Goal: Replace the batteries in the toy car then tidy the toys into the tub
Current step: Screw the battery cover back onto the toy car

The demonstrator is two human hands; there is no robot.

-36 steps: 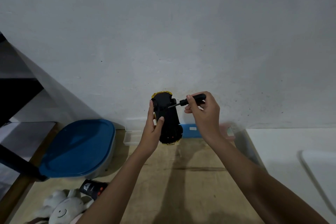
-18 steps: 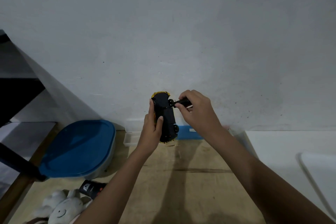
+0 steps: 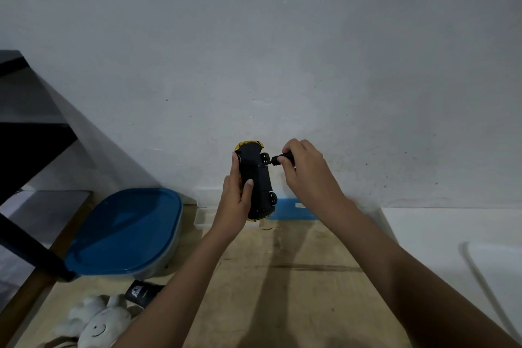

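Held above the pale wooden table [image 3: 296, 305], the yellow toy car with its black underside [image 3: 255, 178] facing the camera points its long axis away from the person. The left hand [image 3: 236, 200] clasps its left flank. The right hand [image 3: 305, 175] pinches a small black screwdriver [image 3: 278, 160], which comes in from the right, crosswise to that axis (probably at 1 screw, too small to see).

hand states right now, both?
Left hand: grips the toy car, underside up.
Right hand: pinches the screwdriver, tip at the car's underside.
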